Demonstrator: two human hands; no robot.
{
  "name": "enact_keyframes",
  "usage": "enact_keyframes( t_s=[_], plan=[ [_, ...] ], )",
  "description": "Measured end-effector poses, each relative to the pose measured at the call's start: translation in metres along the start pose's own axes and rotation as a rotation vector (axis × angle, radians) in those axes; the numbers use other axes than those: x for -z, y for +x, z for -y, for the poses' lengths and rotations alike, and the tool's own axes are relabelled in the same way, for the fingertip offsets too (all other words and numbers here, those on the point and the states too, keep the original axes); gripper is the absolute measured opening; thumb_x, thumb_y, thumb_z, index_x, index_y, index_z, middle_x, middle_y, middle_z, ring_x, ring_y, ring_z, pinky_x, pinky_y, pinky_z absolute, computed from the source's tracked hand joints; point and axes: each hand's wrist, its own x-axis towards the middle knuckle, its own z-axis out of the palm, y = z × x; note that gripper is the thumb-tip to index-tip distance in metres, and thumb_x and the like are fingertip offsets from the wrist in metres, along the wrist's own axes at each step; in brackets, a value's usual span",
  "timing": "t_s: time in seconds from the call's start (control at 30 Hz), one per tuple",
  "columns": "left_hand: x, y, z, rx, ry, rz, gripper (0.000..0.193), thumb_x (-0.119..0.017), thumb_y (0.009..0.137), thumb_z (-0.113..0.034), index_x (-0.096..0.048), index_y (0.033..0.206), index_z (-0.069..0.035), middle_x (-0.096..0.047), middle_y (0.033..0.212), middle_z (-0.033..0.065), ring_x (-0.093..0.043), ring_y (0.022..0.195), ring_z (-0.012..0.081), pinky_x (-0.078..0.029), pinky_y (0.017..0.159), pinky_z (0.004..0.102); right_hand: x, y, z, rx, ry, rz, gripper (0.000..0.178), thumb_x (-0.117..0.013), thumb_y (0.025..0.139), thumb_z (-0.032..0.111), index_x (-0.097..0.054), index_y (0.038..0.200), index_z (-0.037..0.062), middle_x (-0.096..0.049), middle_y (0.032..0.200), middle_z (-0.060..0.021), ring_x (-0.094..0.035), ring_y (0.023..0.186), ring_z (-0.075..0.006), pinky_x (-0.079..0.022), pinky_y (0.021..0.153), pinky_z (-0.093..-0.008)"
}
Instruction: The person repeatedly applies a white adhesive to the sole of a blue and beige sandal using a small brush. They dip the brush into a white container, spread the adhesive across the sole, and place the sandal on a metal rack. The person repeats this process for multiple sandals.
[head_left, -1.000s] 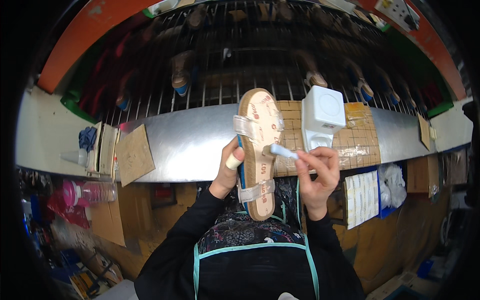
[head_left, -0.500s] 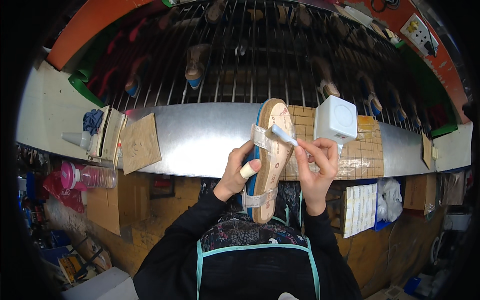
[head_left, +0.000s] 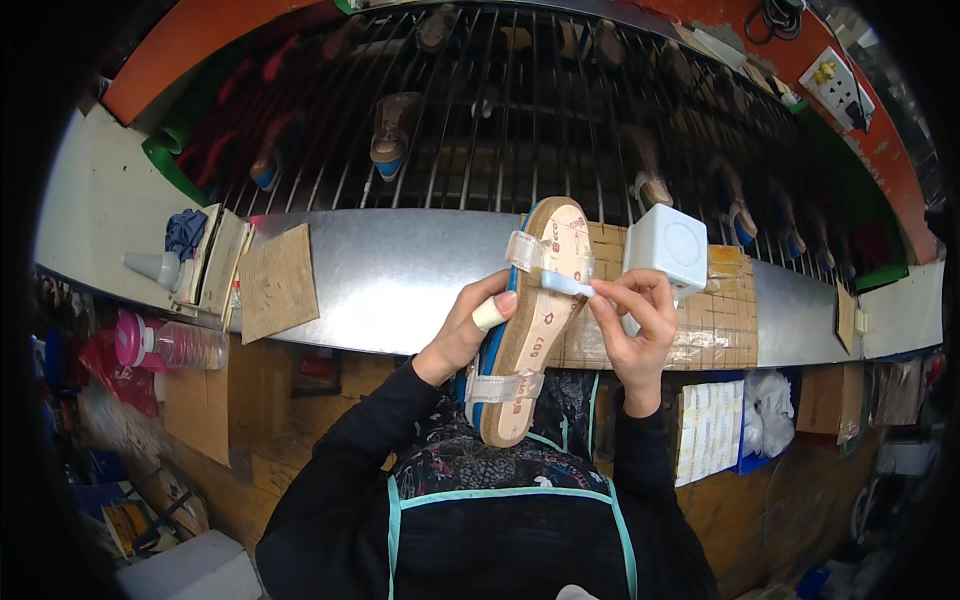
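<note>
A sandal [head_left: 541, 338] with a cork-edged footbed, blue side edge and pale strap pieces at two places stands lengthwise before me, above my lap. My left hand [head_left: 458, 335] grips its left edge, the thumb, wrapped in pale tape [head_left: 493, 312], resting against the side. Between the thumb and fingers of my right hand [head_left: 638, 325] is a small brush with a pale blue handle [head_left: 566, 285]. Its head touches or nearly touches the footbed beside the upper strap piece [head_left: 527, 250]; the bristles are hard to make out.
A white square container [head_left: 665, 245] stands on the taped cardboard [head_left: 715, 335] at the bench's right. Cardboard [head_left: 280, 285] lies left on the metal bench [head_left: 375, 270]. Beyond run metal bars [head_left: 465, 150] carrying several shoes. A pink-lidded bottle [head_left: 185, 342] is at lower left.
The brush has come down slightly and now lies nearly level across the footbed. The sandal leans more, its lower end shifted left. Both hands keep their grips.
</note>
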Motion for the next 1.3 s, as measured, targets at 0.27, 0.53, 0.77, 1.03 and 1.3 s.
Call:
enact_keyframes(
  t_s=[0.27, 0.53, 0.77, 1.03, 1.3],
  plan=[
    [-0.010, 0.005, -0.009, 0.037, -0.104, 0.017, 0.078, -0.047, 0.088, -0.061, -0.051, 0.129, 0.006, -0.063, 0.111, 0.0187, -0.063, 0.102, 0.0221, -0.049, 0.088, 0.0308, 0.005, -0.001, 0.002, -0.004, -0.057, -0.080, 0.020, -0.079, 0.073, 0.008, -0.077, 0.093, 0.0105, -0.059, 0.086, -0.0025, -0.052, 0.078, -0.0158, -0.035, 0.074, -0.0294],
    [-0.012, 0.008, -0.007, 0.085, -0.175, 0.019, 0.076, -0.047, 0.091, -0.062, -0.052, 0.128, 0.004, -0.065, 0.111, 0.0170, -0.066, 0.097, 0.0192, -0.053, 0.084, 0.0301, 0.009, -0.003, 0.002, 0.085, -0.160, -0.105, 0.022, -0.079, 0.072, 0.008, -0.077, 0.093, 0.0113, -0.060, 0.086, -0.0022, -0.053, 0.080, -0.0163, -0.035, 0.075, -0.0303],
    [-0.017, 0.013, -0.010, 0.145, -0.232, -0.010, 0.075, -0.044, 0.092, -0.063, -0.050, 0.131, 0.001, -0.063, 0.114, 0.0174, -0.065, 0.099, 0.0201, -0.054, 0.086, 0.0310, 0.009, -0.018, 0.001, 0.136, -0.202, -0.134, 0.025, -0.080, 0.070, 0.006, -0.077, 0.093, 0.0131, -0.059, 0.086, -0.0018, -0.052, 0.079, -0.0167, -0.035, 0.075, -0.0306],
    [-0.022, 0.018, -0.009, 0.048, -0.170, -0.007, 0.073, -0.045, 0.092, -0.062, -0.056, 0.121, 0.004, -0.065, 0.102, 0.0140, -0.065, 0.092, 0.0173, -0.053, 0.081, 0.0279, 0.012, -0.010, 0.001, 0.062, -0.223, -0.185, 0.025, -0.081, 0.070, 0.007, -0.076, 0.094, 0.0137, -0.059, 0.086, -0.0013, -0.053, 0.078, -0.0156, -0.034, 0.077, -0.0307],
    [-0.017, 0.017, -0.007, 0.043, -0.150, 0.011, 0.075, -0.048, 0.090, -0.062, -0.054, 0.125, 0.004, -0.064, 0.109, 0.0168, -0.065, 0.096, 0.0199, -0.053, 0.083, 0.0303, 0.010, -0.020, 0.003, 0.110, -0.227, -0.194, 0.026, -0.081, 0.070, 0.006, -0.076, 0.094, 0.0145, -0.058, 0.088, -0.0008, -0.050, 0.079, -0.0168, -0.035, 0.076, -0.0309]
  ],
)
